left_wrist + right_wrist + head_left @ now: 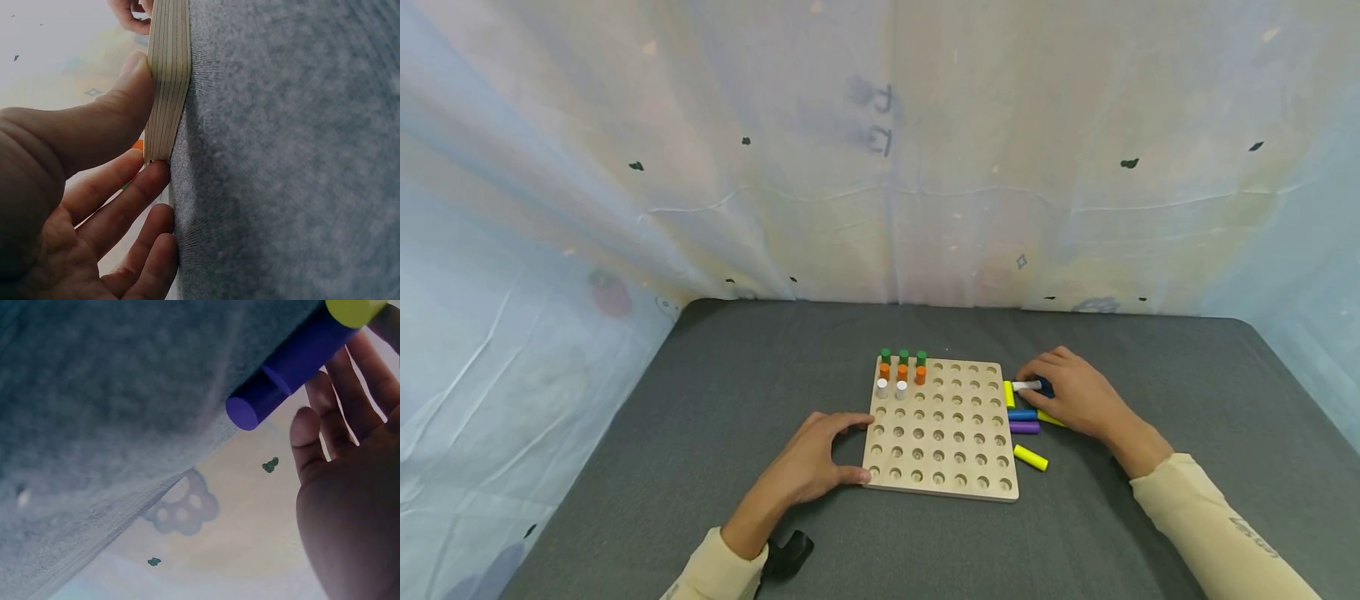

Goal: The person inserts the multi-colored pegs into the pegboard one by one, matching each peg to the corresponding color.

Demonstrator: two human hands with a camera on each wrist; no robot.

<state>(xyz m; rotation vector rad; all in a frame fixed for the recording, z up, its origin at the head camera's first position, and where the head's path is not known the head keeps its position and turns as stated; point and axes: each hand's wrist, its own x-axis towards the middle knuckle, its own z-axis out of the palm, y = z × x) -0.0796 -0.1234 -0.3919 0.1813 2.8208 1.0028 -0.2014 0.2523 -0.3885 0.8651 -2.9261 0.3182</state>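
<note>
A square wooden peg board [958,433] with rows of round holes lies on the dark cloth. Green pegs [903,357], orange pegs [902,372] and two white pegs [882,387] stand upright at its far left corner. My left hand [805,458] rests against the board's left edge, thumb at the near corner. In the left wrist view, its thumb and fingertips touch the layered board edge [170,81]. At the board's right side, fingers of my right hand [1078,392] straddle a lying white peg [1026,385]; I cannot tell whether they pinch it.
Loose pegs lie right of the board: a blue peg [1022,414], a purple peg [1025,427], a dark blue peg [1046,387] and several yellow pegs [1031,457]. A pale patterned curtain [955,167] hangs behind the cloth-covered table [760,367].
</note>
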